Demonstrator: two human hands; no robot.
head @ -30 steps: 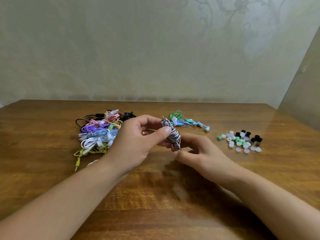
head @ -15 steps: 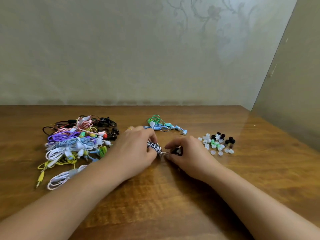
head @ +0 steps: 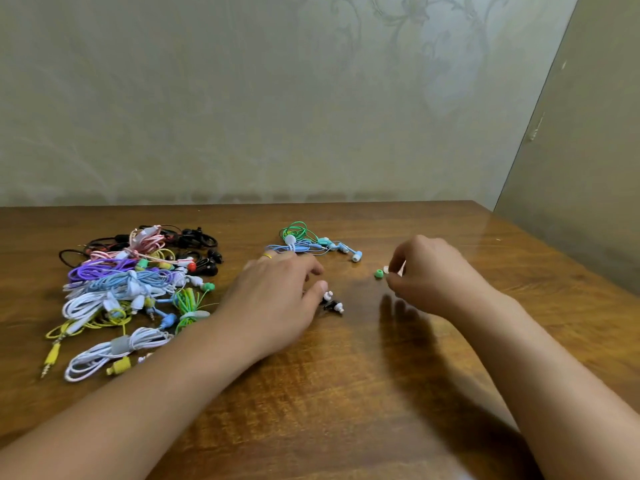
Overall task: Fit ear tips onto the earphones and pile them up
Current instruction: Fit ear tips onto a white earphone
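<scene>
Two bare hands work low over a glossy brown wooden table (head: 346,393). The left hand (head: 273,299) lies palm down with its fingers curled over the black-and-white striped corded earphones (head: 333,303), of which only the two small earbud ends show, poking out on the tabletop just beside the thumb; how firmly the cord is gripped under the palm cannot be told. A thin gold ring (head: 267,256) sits on one finger of that hand. The right hand (head: 429,271) is raised a little above the wood, its fingertips drawn together and pinching a small pale ear tip (head: 385,269); the rest of the loose tips lie hidden behind it. One green silicone ear tip (head: 379,274) rests on the table just to the left of those fingertips. Behind the left hand lie a coiled green and light blue pair of earphones (head: 304,239), with blue earbuds trailing to the right. Far to the left is a heap of bundled earphones in pink, purple, white, yellow, blue and black (head: 128,285), well apart from the right hand
</scene>
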